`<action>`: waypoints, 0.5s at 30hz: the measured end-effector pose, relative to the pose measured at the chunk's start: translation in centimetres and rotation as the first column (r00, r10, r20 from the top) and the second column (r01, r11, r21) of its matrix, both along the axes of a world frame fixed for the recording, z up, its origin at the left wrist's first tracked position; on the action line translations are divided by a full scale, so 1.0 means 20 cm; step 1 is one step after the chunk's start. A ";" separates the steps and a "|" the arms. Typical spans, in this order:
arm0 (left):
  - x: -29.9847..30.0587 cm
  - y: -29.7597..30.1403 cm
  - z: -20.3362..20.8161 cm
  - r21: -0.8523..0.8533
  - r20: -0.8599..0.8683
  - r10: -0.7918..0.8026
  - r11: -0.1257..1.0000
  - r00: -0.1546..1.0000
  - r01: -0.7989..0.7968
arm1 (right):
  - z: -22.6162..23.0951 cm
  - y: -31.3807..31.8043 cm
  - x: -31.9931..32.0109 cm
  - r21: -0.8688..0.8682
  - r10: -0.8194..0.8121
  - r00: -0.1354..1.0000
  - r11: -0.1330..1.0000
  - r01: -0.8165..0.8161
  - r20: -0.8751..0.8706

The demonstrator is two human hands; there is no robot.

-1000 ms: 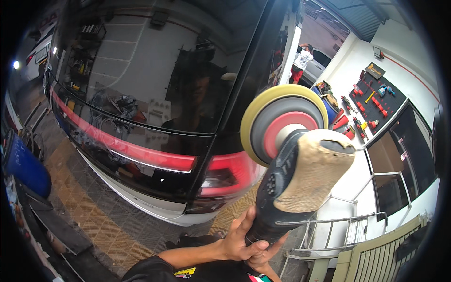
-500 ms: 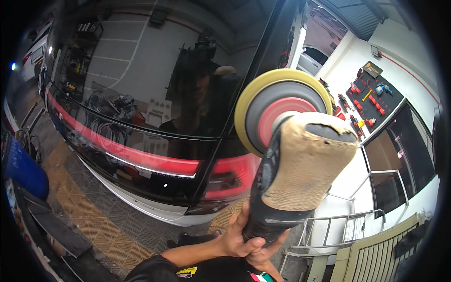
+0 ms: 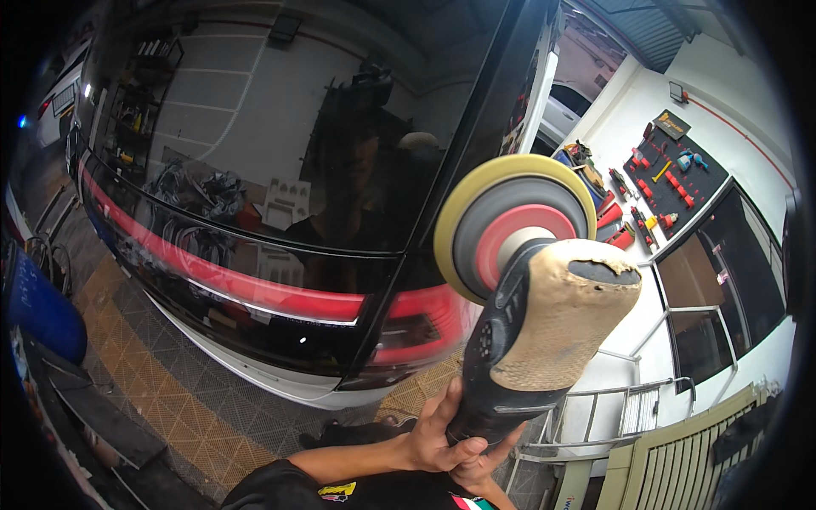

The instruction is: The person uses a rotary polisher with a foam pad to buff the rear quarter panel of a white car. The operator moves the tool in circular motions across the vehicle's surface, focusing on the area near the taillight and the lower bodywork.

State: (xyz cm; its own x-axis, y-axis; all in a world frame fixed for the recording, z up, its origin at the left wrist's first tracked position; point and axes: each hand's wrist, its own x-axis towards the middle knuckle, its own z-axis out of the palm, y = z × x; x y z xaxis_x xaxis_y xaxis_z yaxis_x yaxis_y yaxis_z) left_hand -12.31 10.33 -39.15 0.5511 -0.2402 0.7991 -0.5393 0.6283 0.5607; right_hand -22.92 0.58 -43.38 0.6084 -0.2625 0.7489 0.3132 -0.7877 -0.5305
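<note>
Parked beside me, the vehicle (image 3: 280,153) shows its glossy black rear. Before its near corner the polisher (image 3: 544,331) slants upward, its yellow-rimmed pad (image 3: 466,179) tilted; whether they touch I can't tell. The left hand (image 3: 432,440) and right hand (image 3: 488,467) have fingers (image 3: 445,406) around the polisher's lower end.

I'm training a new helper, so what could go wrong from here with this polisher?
The round pad overlaps the red tail light in view; the gap is unclear, but it might scuff the lens. The polisher has a tan cover torn near its top, which could peel further.
</note>
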 end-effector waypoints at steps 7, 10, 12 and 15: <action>-0.05 0.02 -0.04 0.015 -0.079 -0.036 0.999 0.996 0.038 | 0.10 0.01 -0.01 -0.013 0.107 0.992 0.994 -0.108 -0.071; -0.07 0.00 -0.06 -0.041 -0.136 -0.083 0.996 0.987 0.078 | 0.16 0.01 0.00 0.040 0.151 0.985 0.988 -0.148 -0.084; -0.04 -0.03 0.00 -0.010 -0.085 -0.052 0.999 0.995 0.051 | 0.21 0.00 0.01 0.052 0.131 0.989 0.990 -0.128 -0.062; 0.02 -0.07 0.09 0.044 -0.064 -0.137 0.989 0.989 0.140 | 0.25 0.04 0.03 0.212 0.018 0.999 0.977 -0.009 -0.042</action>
State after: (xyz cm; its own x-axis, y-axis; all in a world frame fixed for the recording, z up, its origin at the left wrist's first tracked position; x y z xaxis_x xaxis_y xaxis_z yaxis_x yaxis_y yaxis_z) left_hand -11.99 9.01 -37.38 0.5573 -0.3548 0.7507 -0.4129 0.6659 0.6213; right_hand -22.38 1.46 -38.46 0.6437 -0.4038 0.6501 0.2961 -0.6519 -0.6981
